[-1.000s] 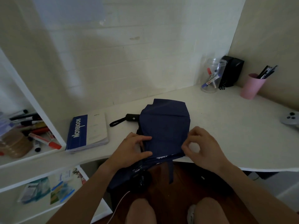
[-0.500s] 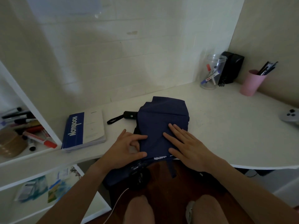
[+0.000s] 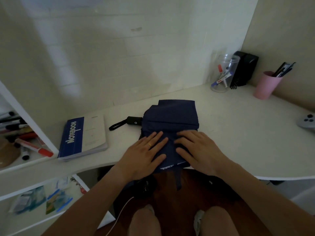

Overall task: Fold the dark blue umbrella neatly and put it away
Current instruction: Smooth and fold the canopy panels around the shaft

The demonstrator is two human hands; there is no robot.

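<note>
The dark blue umbrella (image 3: pixel 170 120) lies on the white desk (image 3: pixel 238 133), its canopy flattened into a rough rectangle. Its black handle (image 3: pixel 134 120) with a wrist strap sticks out to the left. The near edge of the fabric hangs over the desk's front edge, with a strap dangling below. My left hand (image 3: pixel 144 154) lies flat, palm down, on the near left part of the fabric. My right hand (image 3: pixel 199 150) lies flat on the near right part. Fingers of both hands are spread and grip nothing.
A blue and white notebook (image 3: pixel 83 137) lies left of the umbrella. A clear jar of markers (image 3: pixel 221 75), a black box (image 3: pixel 243 68) and a pink pen cup (image 3: pixel 265 85) stand at the back right. A grey controller (image 3: pixel 306 120) sits far right. Shelves with markers (image 3: pixel 32 147) stand left.
My right hand went from pinching the fabric's near edge to lying flat on it. My left hand opened from a pinch and now presses flat too.
</note>
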